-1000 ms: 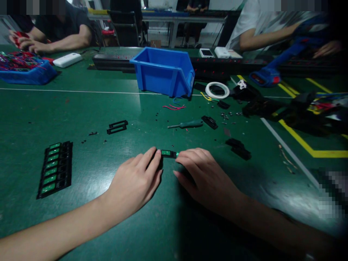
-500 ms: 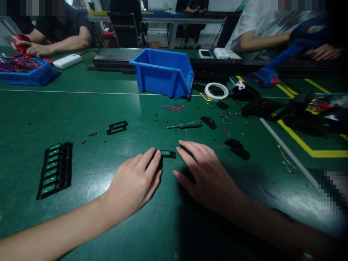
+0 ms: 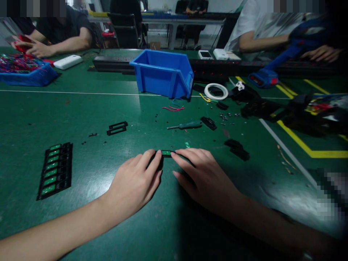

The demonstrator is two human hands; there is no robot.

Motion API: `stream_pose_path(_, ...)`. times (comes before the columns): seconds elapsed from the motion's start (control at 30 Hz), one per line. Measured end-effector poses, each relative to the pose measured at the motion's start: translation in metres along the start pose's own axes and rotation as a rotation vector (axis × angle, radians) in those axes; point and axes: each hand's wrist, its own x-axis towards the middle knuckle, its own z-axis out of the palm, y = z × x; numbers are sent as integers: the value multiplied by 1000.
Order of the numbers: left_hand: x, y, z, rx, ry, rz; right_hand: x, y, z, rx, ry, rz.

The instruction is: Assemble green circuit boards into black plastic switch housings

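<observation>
My left hand (image 3: 136, 185) lies on the green table mat (image 3: 81, 108), its fingertips pinching the left end of a small black switch frame with a green insert (image 3: 166, 153). My right hand (image 3: 202, 175) rests beside it, fingers pressed on the right end of the same frame. A tiny green piece (image 3: 187, 145) lies just beyond my right fingers. A black strip of several green switches (image 3: 56, 168) lies to the left of my left arm.
A green-handled screwdriver (image 3: 186, 125), an empty black frame (image 3: 116, 127), red wire scraps (image 3: 174, 107), small black parts (image 3: 237, 148), a blue bin (image 3: 163, 72) and a white tape ring (image 3: 216, 91) lie further out. Other people work at the far edge.
My right hand lifted off the frame, then came back onto its right end. A small green piece now lies on the mat beyond it. My left hand stayed put.
</observation>
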Motion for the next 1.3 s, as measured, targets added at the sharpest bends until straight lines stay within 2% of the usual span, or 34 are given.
stream_pose_path(0.27,0,-1,0,-28,17,28,1,-1,2,11,14,-21)
stream_pose_path(0.97,1,-2,0,-119,3,-22,-2,0,2,76,-6,33)
stream_pose_path(1.13,2,-4,-1,-210,-6,-30,-1,1,2,148,21,34)
stream_pose_path(1.3,1,-6,-1,-267,4,31,0,2,3,241,38,17)
